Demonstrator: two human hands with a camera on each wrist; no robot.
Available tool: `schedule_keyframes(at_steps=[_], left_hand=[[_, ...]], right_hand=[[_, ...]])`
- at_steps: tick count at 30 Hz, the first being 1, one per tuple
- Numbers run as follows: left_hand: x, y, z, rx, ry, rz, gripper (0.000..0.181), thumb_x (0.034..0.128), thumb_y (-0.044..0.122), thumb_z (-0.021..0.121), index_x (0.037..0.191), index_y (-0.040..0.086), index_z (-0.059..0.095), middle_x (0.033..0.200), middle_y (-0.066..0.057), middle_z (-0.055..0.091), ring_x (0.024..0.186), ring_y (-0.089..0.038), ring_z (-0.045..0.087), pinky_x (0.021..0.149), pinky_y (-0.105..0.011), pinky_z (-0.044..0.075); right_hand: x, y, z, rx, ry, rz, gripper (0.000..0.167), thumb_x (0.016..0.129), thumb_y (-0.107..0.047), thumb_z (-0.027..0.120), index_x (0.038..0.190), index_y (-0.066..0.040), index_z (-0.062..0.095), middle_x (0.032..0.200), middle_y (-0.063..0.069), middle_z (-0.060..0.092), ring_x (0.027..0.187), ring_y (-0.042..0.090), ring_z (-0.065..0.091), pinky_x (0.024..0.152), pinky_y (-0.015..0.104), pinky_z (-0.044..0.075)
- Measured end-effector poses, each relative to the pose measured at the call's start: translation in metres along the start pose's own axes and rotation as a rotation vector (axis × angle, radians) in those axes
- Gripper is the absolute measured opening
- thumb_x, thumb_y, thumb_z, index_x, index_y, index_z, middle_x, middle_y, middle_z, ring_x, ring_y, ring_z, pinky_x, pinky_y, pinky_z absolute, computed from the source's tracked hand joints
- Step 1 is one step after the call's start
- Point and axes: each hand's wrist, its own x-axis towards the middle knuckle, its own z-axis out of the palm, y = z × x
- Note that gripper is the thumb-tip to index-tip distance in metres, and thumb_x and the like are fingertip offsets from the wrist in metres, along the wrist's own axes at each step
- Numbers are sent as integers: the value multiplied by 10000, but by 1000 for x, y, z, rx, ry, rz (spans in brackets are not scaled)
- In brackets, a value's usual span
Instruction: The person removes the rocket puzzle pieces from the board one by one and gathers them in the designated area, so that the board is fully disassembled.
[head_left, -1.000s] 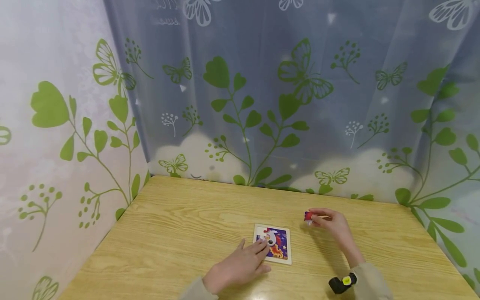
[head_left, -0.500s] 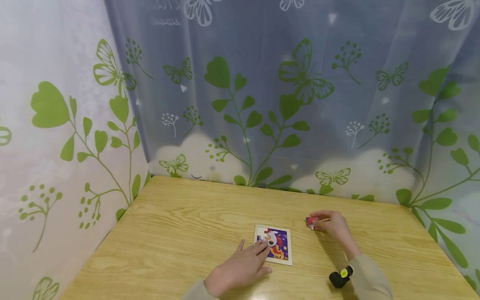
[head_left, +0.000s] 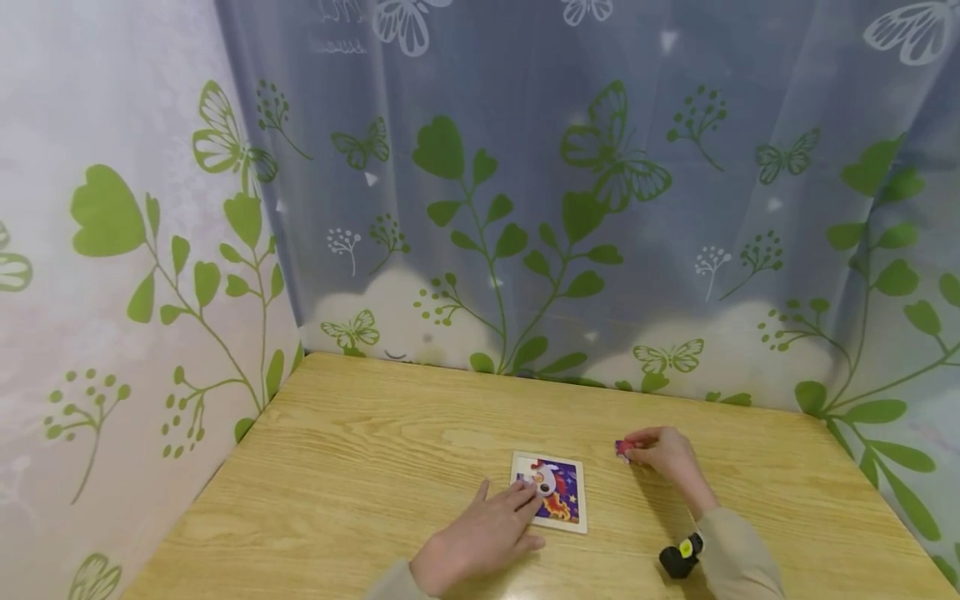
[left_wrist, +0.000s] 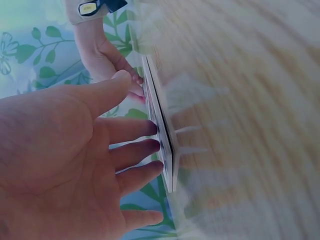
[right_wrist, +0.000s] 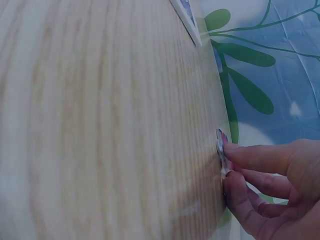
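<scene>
A puzzle board [head_left: 551,527] with a pale frame and a colourful purple, white and orange picture lies flat on the table. My left hand [head_left: 487,527] rests its straight fingertips on the picture's left part and covers some of it; in the left wrist view its fingers [left_wrist: 132,154] meet the board's face. To the right of the board, my right hand [head_left: 667,458] pinches a small red and purple puzzle piece [head_left: 623,451] between thumb and fingers. In the right wrist view that piece [right_wrist: 223,150] is tilted on edge, close above the tabletop.
The wooden table [head_left: 375,450] backs onto a blue and white curtain [head_left: 525,208] printed with green leaves and butterflies. A black strap device with a yellow mark [head_left: 681,557] sits at the right wrist, near the board's right side.
My right hand has lowered the puzzle piece slightly and turned it. The left hand stays on the board; the whole head view has shifted a little.
</scene>
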Motion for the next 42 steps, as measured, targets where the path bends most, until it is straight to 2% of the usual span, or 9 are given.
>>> schedule_keyframes(at_steps=[5,8,12,15,20,25,30,36,42], left_hand=[[-1,0,0,8,-28,-6,630,1040,496,485,1568,162,397,1628,18,343,1504,-154,311,1197,-582,272],[-1,1,-1,9,-30,-13,630,1039,492,491,1569,165,395,1630,20,339,1505,-154,308,1199,-579,269],[-1,2,0,14,-22,-19,624,1039,483,498,1564,160,404,1630,13,341,1505,-162,311,1199,-575,271],[-2,2,2,24,-18,-20,623,1040,481,495,1564,155,405,1632,5,337,1508,-170,306,1200,-573,271],[-2,2,3,37,-19,-20,627,1044,481,482,1567,148,396,1638,-6,322,1516,-178,287,1202,-569,267],[-1,3,4,39,-16,-25,616,1048,471,482,1566,147,399,1638,-6,323,1516,-177,286,1206,-563,265],[0,2,6,47,-10,-18,613,1050,473,480,1562,144,407,1636,-12,333,1512,-182,297,1200,-567,276],[1,1,9,41,0,-14,612,1048,475,485,1557,142,418,1629,-14,348,1504,-183,315,1195,-569,284],[1,2,8,37,-2,-21,614,1047,481,482,1556,144,419,1627,-12,349,1505,-183,313,1196,-567,283]], right_hand=[[-1,0,2,-3,6,17,229,924,-61,725,1108,75,724,941,162,735,702,155,588,576,273,469],[-2,0,2,-31,28,-7,240,957,-114,693,1134,45,720,1010,184,728,735,185,606,576,284,460],[-5,-3,4,-73,70,-89,252,995,-173,649,1166,-3,723,1123,216,714,884,300,687,601,293,490],[-7,-8,8,-70,77,-152,250,1005,-182,642,1171,-16,729,1131,209,720,963,351,702,625,284,515],[-13,-22,16,-11,59,-218,221,1010,-151,635,1162,-27,738,1105,178,726,940,310,698,651,297,539],[-17,-34,27,1,59,-324,180,1002,-152,653,1115,-67,765,1124,141,728,990,295,687,818,399,586],[-18,-43,40,0,3,-405,155,988,-150,674,1083,-80,774,1105,114,729,968,261,689,829,386,588],[-18,-52,52,9,-59,-428,140,971,-109,687,1078,-76,771,1098,94,731,930,221,694,791,307,582],[-19,-55,59,-4,-143,-459,162,968,-121,692,1105,-73,763,1094,92,724,917,218,689,774,303,581]])
